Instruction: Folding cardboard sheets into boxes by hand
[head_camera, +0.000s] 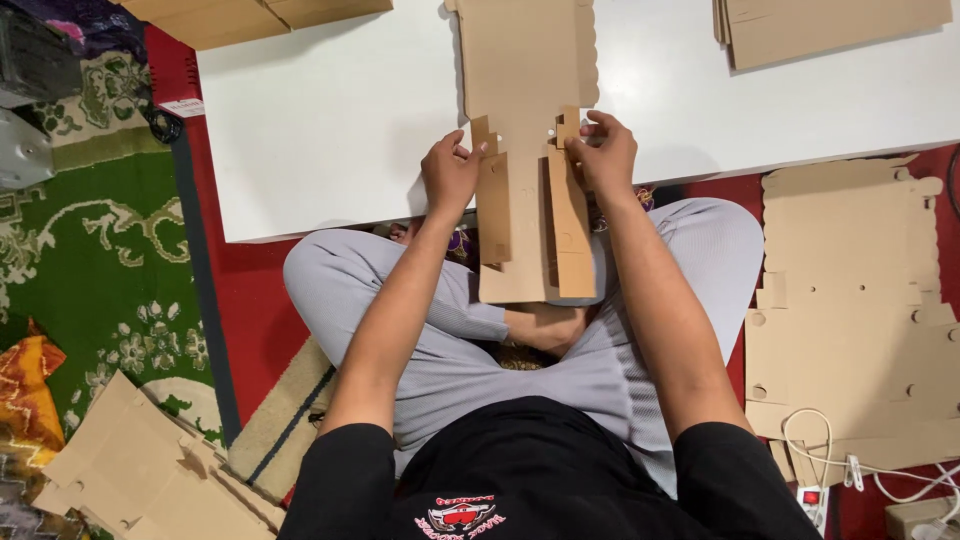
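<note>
Two side flaps stand folded up on the brown die-cut cardboard blank (525, 150).

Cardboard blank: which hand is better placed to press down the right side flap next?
Right. The right hand already pinches the top of the right side flap; the left hand holds the left flap across the cardboard blank.

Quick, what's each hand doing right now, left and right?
Left hand: closed on the left side flap of the flat cardboard box blank.
Right hand: closed on the blank's right side flap, fingers pinching its upper end.
</note>
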